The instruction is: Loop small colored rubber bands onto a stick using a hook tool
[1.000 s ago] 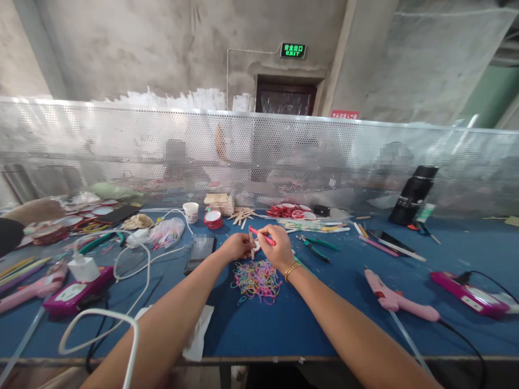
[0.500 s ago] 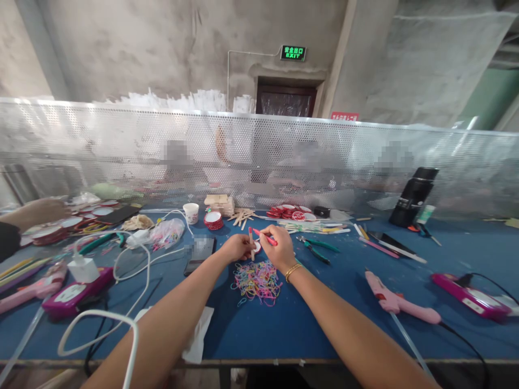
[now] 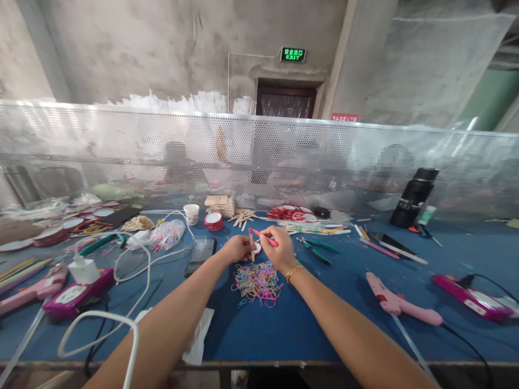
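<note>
My left hand (image 3: 236,250) is closed around a small wooden stick (image 3: 252,249) that stands upright over the blue table (image 3: 259,324). My right hand (image 3: 277,246) pinches a red pen (image 3: 263,236), whose tip meets the top of the stick. Under both hands lies a small red-and-white round piece (image 3: 257,248). A heap of coloured rubber bands (image 3: 257,282) lies just in front of my wrists.
A pink glue gun (image 3: 399,303) and a magenta power strip (image 3: 472,296) lie to the right, green pliers (image 3: 316,246) behind my right hand. A phone (image 3: 199,251), cables, a charger (image 3: 83,268) and another glue gun (image 3: 28,289) sit left. Red-white discs (image 3: 292,212), wooden sticks and a black flask (image 3: 413,197) stand near the perforated screen.
My hands have barely shifted. At the far left, another person's hand has drawn back out of view.
</note>
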`<state>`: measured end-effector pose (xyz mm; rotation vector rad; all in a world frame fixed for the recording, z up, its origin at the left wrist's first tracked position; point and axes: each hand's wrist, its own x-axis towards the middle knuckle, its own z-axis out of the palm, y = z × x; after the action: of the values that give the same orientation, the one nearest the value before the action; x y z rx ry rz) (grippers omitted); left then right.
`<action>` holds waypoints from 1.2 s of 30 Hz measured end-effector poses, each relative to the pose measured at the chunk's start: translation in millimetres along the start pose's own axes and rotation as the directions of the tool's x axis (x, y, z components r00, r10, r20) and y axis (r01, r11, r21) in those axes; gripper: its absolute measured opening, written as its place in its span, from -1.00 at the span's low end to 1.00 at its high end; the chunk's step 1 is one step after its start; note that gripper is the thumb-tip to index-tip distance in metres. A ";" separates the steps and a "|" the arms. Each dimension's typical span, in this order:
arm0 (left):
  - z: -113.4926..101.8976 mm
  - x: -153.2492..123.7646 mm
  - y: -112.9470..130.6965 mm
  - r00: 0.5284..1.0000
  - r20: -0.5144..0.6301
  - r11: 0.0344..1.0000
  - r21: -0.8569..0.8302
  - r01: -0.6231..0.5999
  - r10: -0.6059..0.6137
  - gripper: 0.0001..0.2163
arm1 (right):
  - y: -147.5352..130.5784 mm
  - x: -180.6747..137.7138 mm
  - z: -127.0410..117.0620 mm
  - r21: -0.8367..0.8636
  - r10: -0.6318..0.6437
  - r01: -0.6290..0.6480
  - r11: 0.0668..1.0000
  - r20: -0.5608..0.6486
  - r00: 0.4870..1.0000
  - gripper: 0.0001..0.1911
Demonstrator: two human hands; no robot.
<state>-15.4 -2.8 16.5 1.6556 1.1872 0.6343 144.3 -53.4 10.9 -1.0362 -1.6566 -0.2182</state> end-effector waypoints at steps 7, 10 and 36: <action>-0.3 2.1 -1.9 1.000 0.001 1.000 -0.009 -0.004 0.004 -0.70 | 0.1 -0.6 1.3 -0.011 -0.012 0.012 1.000 0.009 1.000 -0.89; 0.1 2.1 -1.5 1.000 -0.002 1.000 -0.022 -0.005 0.005 -0.72 | 0.9 -0.4 1.2 -0.024 0.005 -0.005 1.000 -0.010 1.000 -0.89; 1.3 -2.8 3.4 1.000 -0.016 1.000 -0.010 -0.009 0.009 -0.73 | -0.7 -0.5 -0.1 -0.024 -0.028 0.029 0.999 0.030 0.999 -0.84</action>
<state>-14.0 -6.1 19.4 1.6506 1.1864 0.6589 143.9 -54.1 10.7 -1.0390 -1.7003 -0.2436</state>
